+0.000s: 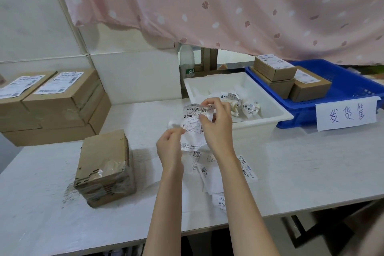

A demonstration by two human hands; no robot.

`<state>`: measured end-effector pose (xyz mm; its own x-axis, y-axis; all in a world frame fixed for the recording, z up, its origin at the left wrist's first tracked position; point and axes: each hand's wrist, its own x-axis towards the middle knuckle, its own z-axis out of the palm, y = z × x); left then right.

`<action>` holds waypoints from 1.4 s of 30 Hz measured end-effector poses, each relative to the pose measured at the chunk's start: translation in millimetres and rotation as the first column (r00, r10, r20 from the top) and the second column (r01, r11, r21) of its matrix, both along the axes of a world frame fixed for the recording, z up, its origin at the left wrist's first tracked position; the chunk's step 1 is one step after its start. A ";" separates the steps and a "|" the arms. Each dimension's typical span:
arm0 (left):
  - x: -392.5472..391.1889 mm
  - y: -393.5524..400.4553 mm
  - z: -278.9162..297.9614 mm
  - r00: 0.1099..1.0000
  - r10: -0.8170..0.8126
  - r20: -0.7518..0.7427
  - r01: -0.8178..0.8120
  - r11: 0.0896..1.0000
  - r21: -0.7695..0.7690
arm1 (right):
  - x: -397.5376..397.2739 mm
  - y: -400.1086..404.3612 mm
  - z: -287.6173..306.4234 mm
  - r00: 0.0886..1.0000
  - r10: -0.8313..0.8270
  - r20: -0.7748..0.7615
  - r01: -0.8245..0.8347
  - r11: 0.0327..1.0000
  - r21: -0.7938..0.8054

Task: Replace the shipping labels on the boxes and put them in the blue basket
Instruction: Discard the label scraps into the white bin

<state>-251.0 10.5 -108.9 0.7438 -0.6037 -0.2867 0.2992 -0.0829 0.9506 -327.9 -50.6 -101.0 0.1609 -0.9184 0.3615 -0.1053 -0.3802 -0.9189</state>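
Both hands hold one white shipping label (192, 123) above the table's middle. My left hand (169, 147) pinches its lower left edge and my right hand (218, 124) grips its right side. A taped brown box (105, 167) with no label on top stands on the table to the left of my hands. Loose label sheets (209, 174) lie on the table under my forearms. The blue basket (340, 87) at the right back holds three labelled boxes (274, 68).
A white tray (268, 119) with crumpled old labels (241, 105) sits between my hands and the basket. Stacked labelled boxes (52, 100) fill the left back. A pink curtain (228, 6) hangs over the back, with a plastic bottle (187, 61) beneath it. The table edge runs near me.
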 end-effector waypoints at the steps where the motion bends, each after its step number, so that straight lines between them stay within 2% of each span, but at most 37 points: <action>1: -0.8 1.8 1.5 0.999 -0.002 0.047 0.003 1.000 -0.013 | 0.1 -0.7 -0.6 1.000 -0.013 0.013 0.013 1.000 0.011; 5: 5.1 5.0 6.8 0.976 -0.024 0.215 0.026 1.000 -0.003 | 1.8 1.1 -0.2 0.998 -0.033 0.060 0.032 0.999 0.024; 10: 12.4 6.8 18.1 0.949 -0.068 0.308 0.090 0.994 -0.060 | 5.3 5.1 5.2 0.995 -0.007 0.098 0.002 0.999 0.052; 14: 25.2 10.0 23.4 0.930 0.039 0.365 -0.003 0.995 -0.099 | 13.0 12.6 12.1 0.994 0.039 0.103 -0.050 0.994 0.101; 17: 41.9 18.1 26.8 0.918 0.098 0.383 -0.053 0.990 -0.127 | 25.6 21.1 16.0 1.000 0.019 0.000 -0.019 0.996 0.084; 20: 60.2 35.0 31.2 0.879 0.128 0.459 -0.098 0.991 -0.088 | 45.7 32.9 18.5 0.993 0.049 -0.111 -0.042 0.997 0.062; 25: 98.6 79.0 28.4 0.812 0.147 0.564 -0.175 0.985 -0.004 | 80.0 58.3 18.3 0.989 0.146 -0.020 -0.140 0.975 0.174; 28: 124.4 106.5 17.1 0.831 0.108 0.546 -0.160 0.986 0.049 | 99.4 73.1 14.8 0.965 0.259 -0.026 -0.247 0.942 0.228; 32: 145.1 129.5 7.3 0.910 0.114 0.398 -0.136 0.990 0.028 | 119.6 90.3 8.3 0.944 0.326 -0.037 -0.309 0.920 0.240; 42: 146.6 132.9 1.1 0.918 0.090 0.385 -0.106 0.994 0.021 | 120.6 86.4 2.6 0.915 0.390 -0.102 -0.354 0.898 0.262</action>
